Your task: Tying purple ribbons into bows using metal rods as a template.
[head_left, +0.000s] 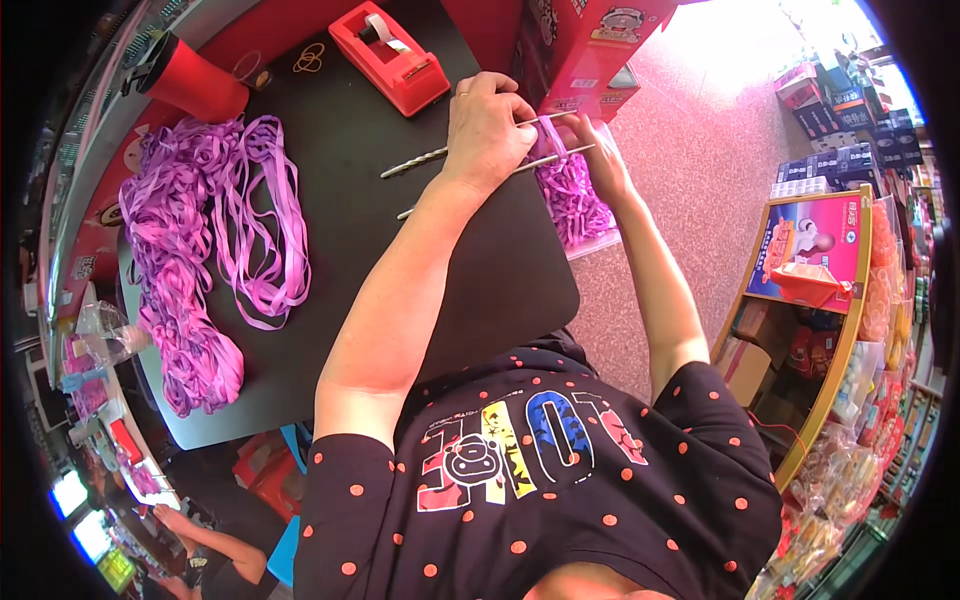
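A heap of purple ribbon (175,270) lies on the left of the black table (510,285). A red tape holder (405,75) sits far back. The left hand (487,135) has bent fingers pinching a metal stick (415,162). Bunched purple loops (573,205) hang at the table's right edge. The right hand (605,165) bends its fingers nearby; I can't tell their grip.

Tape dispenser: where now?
Head view, top, left of centre: the tape dispenser sits on the table, rubber bands to its left, left hand at its lower right.
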A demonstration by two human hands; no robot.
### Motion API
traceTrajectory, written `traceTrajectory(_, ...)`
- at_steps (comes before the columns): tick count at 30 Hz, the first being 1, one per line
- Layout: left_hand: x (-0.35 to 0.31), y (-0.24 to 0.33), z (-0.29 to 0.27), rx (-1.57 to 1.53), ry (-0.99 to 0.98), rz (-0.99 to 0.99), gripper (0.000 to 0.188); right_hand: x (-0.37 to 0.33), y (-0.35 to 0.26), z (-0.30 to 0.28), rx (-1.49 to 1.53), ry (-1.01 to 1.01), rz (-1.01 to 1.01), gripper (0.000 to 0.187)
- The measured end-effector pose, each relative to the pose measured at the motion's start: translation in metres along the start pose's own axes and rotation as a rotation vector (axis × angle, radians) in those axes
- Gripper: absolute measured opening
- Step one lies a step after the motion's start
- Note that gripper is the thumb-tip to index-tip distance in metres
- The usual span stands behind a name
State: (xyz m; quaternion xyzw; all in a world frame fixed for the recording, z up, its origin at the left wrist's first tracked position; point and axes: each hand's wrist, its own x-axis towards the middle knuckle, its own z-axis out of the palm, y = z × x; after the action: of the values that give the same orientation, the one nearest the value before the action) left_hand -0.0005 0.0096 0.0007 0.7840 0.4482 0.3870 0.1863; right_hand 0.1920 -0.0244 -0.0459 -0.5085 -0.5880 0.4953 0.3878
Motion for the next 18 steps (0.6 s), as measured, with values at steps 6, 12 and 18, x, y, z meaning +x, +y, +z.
traceTrajectory(6, -0.001, 0.0, -0.002, 0.024, -0.015, -0.011, 0.014, -0.069, -0.037, 0.024, 0.229, 0.286, 0.018, 0.034)
traceTrajectory(12, 0.0, 0.002, -0.004, 0.077, -0.038, -0.02, 0.015, -0.064, -0.062, 0.01, 0.033, 0.2, -0.019, 0.028)
traceTrajectory(18, -0.024, 0.036, -0.007, -0.192, 0.012, -0.132, 0.027, -0.045, -0.071, -0.001, 0.013, 0.125, 0.08, 0.032)
